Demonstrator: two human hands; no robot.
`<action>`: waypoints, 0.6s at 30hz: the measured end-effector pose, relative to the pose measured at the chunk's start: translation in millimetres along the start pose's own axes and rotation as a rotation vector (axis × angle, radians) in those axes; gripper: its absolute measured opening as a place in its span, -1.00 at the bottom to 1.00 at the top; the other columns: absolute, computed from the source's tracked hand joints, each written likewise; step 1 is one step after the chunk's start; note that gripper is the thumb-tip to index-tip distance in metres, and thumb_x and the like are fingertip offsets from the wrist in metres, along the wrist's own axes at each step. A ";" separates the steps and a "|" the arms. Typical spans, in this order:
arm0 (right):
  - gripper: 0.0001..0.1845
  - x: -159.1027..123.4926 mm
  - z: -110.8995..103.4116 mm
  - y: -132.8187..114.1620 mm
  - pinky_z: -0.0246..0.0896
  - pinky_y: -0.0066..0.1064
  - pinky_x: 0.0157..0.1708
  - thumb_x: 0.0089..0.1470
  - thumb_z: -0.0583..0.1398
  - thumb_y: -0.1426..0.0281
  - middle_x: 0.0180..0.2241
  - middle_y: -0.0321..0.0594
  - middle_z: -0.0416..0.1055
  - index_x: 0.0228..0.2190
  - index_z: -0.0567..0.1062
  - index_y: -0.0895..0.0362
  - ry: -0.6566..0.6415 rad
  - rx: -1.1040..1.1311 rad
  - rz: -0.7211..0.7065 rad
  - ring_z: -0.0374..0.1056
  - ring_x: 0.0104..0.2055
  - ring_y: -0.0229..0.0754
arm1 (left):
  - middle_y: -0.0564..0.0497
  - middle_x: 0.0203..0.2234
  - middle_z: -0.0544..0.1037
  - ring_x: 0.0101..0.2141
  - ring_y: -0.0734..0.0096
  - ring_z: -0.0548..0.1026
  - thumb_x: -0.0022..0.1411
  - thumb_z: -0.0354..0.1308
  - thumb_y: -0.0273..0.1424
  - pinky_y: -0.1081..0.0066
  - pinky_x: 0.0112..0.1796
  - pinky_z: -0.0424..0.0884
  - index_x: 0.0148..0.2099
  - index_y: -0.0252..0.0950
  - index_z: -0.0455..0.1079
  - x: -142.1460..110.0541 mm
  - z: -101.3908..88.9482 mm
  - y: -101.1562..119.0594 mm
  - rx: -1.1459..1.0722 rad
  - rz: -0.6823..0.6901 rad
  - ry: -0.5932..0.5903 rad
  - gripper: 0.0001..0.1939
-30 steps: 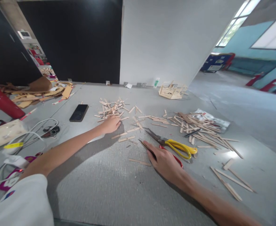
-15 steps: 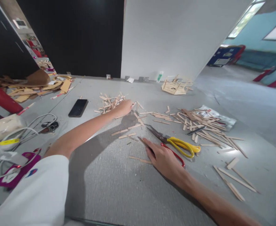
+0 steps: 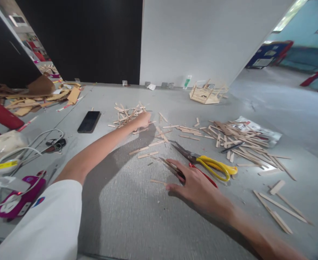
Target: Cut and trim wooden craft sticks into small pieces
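My left hand (image 3: 143, 119) reaches far forward to the right edge of a small heap of cut wooden sticks (image 3: 126, 115); its fingers curl down onto the sticks, and I cannot see whether they grip one. My right hand (image 3: 194, 184) lies flat on the grey floor with fingers spread. It rests over red-handled scissors (image 3: 202, 175) and touches a thin stick (image 3: 170, 166). Yellow-handled scissors (image 3: 207, 164) lie just beyond it.
A larger pile of long sticks (image 3: 240, 141) lies on a plastic bag at right, with loose sticks (image 3: 278, 209) nearer. A stick frame model (image 3: 206, 94) stands by the wall. A black phone (image 3: 89, 121), cables (image 3: 37, 144), a pink device (image 3: 18, 198) and cardboard scraps (image 3: 39, 99) lie left.
My left hand moved from the near side of the small heap forward to its right edge. My right hand spread a little wider over the scissors. The camera shifted slightly.
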State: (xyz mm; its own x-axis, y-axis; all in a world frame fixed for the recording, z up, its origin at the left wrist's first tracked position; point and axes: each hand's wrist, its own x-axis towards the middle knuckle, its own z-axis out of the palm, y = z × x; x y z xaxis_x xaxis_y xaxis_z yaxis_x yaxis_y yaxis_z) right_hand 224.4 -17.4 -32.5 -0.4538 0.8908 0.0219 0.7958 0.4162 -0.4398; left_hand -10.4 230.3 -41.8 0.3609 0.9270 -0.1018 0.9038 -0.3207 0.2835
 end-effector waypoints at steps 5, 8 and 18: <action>-0.60 0.7 10.2 8.3 0.37 -0.29 -0.28 0.24 0.21 0.25 -0.26 -0.10 0.64 0.06 0.49 0.13 0.001 0.016 -0.018 0.57 -0.29 -0.02 | -0.15 0.08 0.48 -0.01 0.18 0.53 0.42 0.21 -0.24 0.09 -0.02 0.53 0.19 -0.32 0.38 -20.7 4.3 1.9 -0.041 0.023 -0.009 -0.61; -0.75 3.8 22.1 17.7 0.35 -0.31 -0.32 0.30 0.13 0.30 -0.30 -0.09 0.63 -0.08 0.51 0.14 0.108 -0.025 -0.016 0.57 -0.31 -0.02 | -0.14 0.08 0.48 -0.01 0.18 0.53 0.42 0.20 -0.24 0.09 -0.03 0.54 0.19 -0.31 0.37 -37.9 3.1 4.2 -0.087 0.042 0.077 -0.61; -0.79 14.1 33.9 33.7 0.18 -0.34 -0.45 0.34 0.06 0.31 -0.46 -0.17 0.57 -0.27 0.46 0.09 0.269 -0.131 0.014 0.52 -0.45 -0.04 | -0.04 -0.25 0.56 -0.29 0.38 0.51 0.38 0.08 -0.59 0.39 -0.22 0.41 -0.06 -0.31 0.36 -127.7 -16.1 45.4 -0.269 0.203 0.402 -0.85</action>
State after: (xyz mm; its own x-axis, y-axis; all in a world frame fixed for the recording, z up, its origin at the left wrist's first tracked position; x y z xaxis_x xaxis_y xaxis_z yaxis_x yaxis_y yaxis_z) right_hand 231.2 3.0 -77.4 -0.3339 0.9056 0.2615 0.8542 0.4080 -0.3223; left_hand -19.1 100.5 -0.6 0.3584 0.8696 0.3397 0.7147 -0.4897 0.4994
